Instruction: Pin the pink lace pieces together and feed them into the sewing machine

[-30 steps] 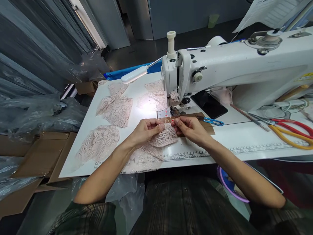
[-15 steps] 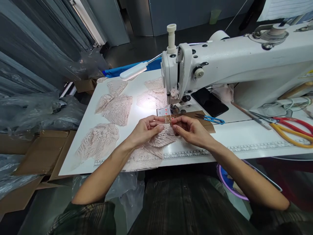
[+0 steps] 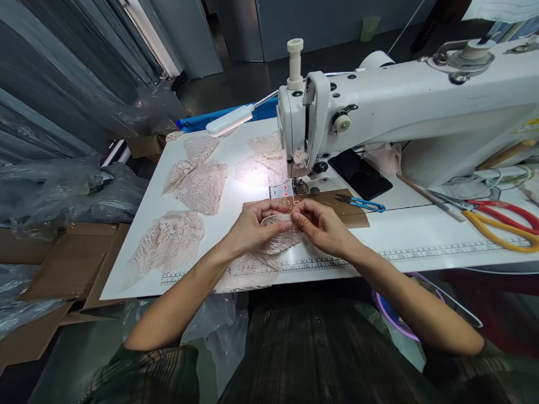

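A pale pink lace piece [image 3: 281, 240] is pinched by both hands just in front of the sewing machine [image 3: 295, 134]. My left hand [image 3: 259, 227] grips its upper edge between thumb and fingers. Close against it, my right hand [image 3: 320, 225] pinches the same edge, the two thumbs nearly meeting. Part of the edge is hidden by the fingers. Beneath the hands lies brown card [image 3: 345, 213] with red marks near the needle plate [image 3: 278, 191]. Another lace piece [image 3: 248, 272] rests at the table's front edge.
More lace pieces [image 3: 202, 188] lie at left under a lamp [image 3: 230, 120]. Blue thread snips [image 3: 366, 205] rest on the card, beside a black phone [image 3: 360, 175]. Scissors [image 3: 501, 224] with red and yellow handles lie at right. A printed ruler [image 3: 391, 255] runs along the front edge.
My right hand has moved left, and the fingertips of both hands have come together on the lace edge. The lace's top edge is now more covered by the fingers.
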A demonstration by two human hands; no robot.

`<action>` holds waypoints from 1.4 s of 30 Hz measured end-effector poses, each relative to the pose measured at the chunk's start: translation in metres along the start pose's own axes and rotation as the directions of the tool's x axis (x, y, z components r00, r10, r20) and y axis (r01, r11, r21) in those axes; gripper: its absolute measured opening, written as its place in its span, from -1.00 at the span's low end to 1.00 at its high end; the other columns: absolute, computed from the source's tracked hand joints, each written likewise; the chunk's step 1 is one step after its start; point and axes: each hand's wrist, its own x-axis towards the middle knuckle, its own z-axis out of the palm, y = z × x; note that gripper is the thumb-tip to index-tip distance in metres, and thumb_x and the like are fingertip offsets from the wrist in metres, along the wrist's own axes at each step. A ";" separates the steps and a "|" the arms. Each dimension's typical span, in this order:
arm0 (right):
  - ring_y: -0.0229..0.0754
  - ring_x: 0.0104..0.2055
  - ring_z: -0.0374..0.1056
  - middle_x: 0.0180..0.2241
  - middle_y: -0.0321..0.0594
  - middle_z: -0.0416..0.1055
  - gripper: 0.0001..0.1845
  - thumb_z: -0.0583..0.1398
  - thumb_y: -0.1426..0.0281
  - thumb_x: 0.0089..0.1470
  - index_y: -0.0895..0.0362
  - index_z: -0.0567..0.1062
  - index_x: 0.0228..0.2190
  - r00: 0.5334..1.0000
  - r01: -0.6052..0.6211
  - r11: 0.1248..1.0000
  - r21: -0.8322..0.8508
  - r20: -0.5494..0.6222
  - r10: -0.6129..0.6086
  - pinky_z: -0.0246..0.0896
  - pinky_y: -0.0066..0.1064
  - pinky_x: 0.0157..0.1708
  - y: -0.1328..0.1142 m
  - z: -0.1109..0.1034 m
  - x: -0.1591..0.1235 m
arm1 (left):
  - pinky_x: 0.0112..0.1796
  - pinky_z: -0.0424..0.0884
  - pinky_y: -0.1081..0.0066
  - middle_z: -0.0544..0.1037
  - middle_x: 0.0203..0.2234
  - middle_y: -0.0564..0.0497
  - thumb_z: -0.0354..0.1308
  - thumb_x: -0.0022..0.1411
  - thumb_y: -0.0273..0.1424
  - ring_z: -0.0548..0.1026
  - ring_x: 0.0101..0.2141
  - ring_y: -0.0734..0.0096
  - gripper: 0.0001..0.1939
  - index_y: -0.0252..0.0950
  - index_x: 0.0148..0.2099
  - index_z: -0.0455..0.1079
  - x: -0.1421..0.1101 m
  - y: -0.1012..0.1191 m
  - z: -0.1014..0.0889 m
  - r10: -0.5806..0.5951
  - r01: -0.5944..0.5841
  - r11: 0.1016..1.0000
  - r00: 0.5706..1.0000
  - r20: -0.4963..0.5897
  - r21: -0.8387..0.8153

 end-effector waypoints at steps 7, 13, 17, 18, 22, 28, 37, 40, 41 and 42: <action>-0.27 -0.38 0.20 -0.42 -0.28 0.27 -0.83 0.07 0.29 0.25 0.14 0.32 -0.32 1.000 0.018 0.986 -0.165 -0.002 -0.019 0.10 -0.38 -0.33 0.003 -0.003 -0.007 | -0.22 0.46 0.37 0.61 -0.29 -0.08 0.37 0.04 -0.29 0.54 -0.26 0.33 -0.70 -0.35 -0.19 0.55 -0.003 0.005 -0.005 -0.010 0.011 0.996 1.000 -0.004 0.091; -0.27 -0.41 0.26 -0.47 -0.28 0.35 -0.72 0.10 0.17 0.22 0.16 0.35 -0.27 0.992 -0.122 0.992 -0.030 0.007 0.122 0.14 -0.40 -0.36 0.000 -0.008 -0.003 | -0.23 0.47 0.38 0.61 -0.31 -0.08 0.37 0.03 -0.30 0.54 -0.28 0.34 -0.72 -0.35 -0.20 0.55 -0.005 0.001 -0.007 -0.003 0.003 0.996 1.000 0.000 0.088; -0.31 -0.48 0.23 -0.49 -0.27 0.36 -0.59 0.17 0.07 0.15 0.19 0.41 -0.23 0.952 -0.271 0.957 0.102 0.173 0.251 0.09 -0.45 -0.47 -0.007 -0.012 -0.005 | -0.20 0.47 0.36 0.61 -0.28 -0.08 0.37 0.04 -0.30 0.55 -0.26 0.35 -0.72 -0.33 -0.20 0.55 -0.004 0.000 -0.007 0.010 -0.009 0.995 1.000 -0.007 0.097; -0.32 -0.50 0.21 -0.51 -0.28 0.35 -0.56 0.22 0.05 0.10 0.19 0.42 -0.24 0.943 -0.292 0.949 0.123 0.202 0.264 0.07 -0.46 -0.50 -0.008 -0.012 -0.005 | -0.19 0.47 0.36 0.61 -0.28 -0.08 0.37 0.04 -0.30 0.55 -0.26 0.34 -0.72 -0.33 -0.20 0.55 -0.004 0.000 -0.007 0.016 -0.015 0.995 1.000 -0.010 0.100; -0.36 -0.54 0.12 -0.55 -0.34 0.25 -0.52 0.30 0.01 -0.04 0.18 0.39 -0.39 0.959 -0.268 0.947 0.180 0.140 0.245 -0.03 -0.49 -0.56 -0.004 -0.003 -0.004 | -0.17 0.47 0.34 0.61 -0.28 -0.08 0.38 0.02 -0.29 0.55 -0.25 0.33 -0.72 -0.33 -0.23 0.54 -0.003 -0.001 -0.007 0.034 -0.032 0.994 0.999 -0.015 0.101; -0.37 -0.54 0.04 -0.54 -0.38 0.16 -0.75 0.19 0.23 0.12 0.13 0.29 -0.43 0.993 -0.067 0.986 0.153 -0.084 0.081 -0.09 -0.47 -0.54 -0.001 0.016 -0.003 | -0.22 0.45 0.38 0.59 -0.29 -0.06 0.35 0.04 -0.27 0.54 -0.28 0.35 -0.72 -0.33 -0.22 0.49 -0.007 -0.001 0.000 0.069 -0.066 0.989 0.997 -0.026 0.132; -0.42 -0.61 -0.06 -0.56 -0.41 0.16 -0.68 0.22 0.31 -0.12 0.09 0.12 -0.51 0.943 -0.191 0.786 0.587 -0.113 0.313 -0.20 -0.52 -0.61 -0.013 0.043 -0.020 | -0.24 0.41 0.25 0.51 -0.54 0.00 0.20 0.11 -0.43 0.46 -0.41 0.32 -0.89 -0.23 -0.47 0.39 -0.005 -0.008 -0.011 0.404 -0.317 0.764 0.914 -0.034 0.561; -0.42 -0.62 -0.10 -0.57 -0.40 0.18 -0.67 0.25 0.25 -0.07 0.10 0.18 -0.48 0.883 -0.467 0.696 0.545 0.326 0.337 -0.26 -0.53 -0.63 -0.021 0.035 -0.050 | -0.29 0.43 0.30 0.56 -0.45 -0.01 0.24 0.12 -0.37 0.51 -0.34 0.30 -0.88 -0.25 -0.42 0.37 0.003 -0.004 -0.032 0.391 -0.211 0.849 0.868 -0.308 0.484; -0.40 -0.60 -0.03 -0.54 -0.34 0.24 -0.67 0.26 0.22 -0.04 0.11 0.22 -0.47 0.826 -0.518 0.742 0.424 0.473 0.306 -0.19 -0.51 -0.61 -0.022 0.029 -0.056 | -0.33 0.44 0.34 0.58 -0.42 -0.01 0.28 0.11 -0.33 0.53 -0.35 0.32 -0.84 -0.26 -0.34 0.37 0.005 -0.001 -0.035 0.320 -0.179 0.902 0.888 -0.331 0.393; -0.38 -0.57 0.03 -0.54 -0.33 0.24 -0.67 0.28 0.21 -0.04 0.13 0.26 -0.47 0.825 -0.476 0.824 0.306 0.481 0.298 -0.13 -0.49 -0.58 -0.022 0.022 -0.059 | -0.36 0.43 0.38 0.59 -0.40 -0.01 0.31 0.09 -0.30 0.54 -0.36 0.34 -0.76 -0.28 -0.25 0.36 0.006 0.003 -0.036 0.236 -0.144 0.946 0.920 -0.313 0.289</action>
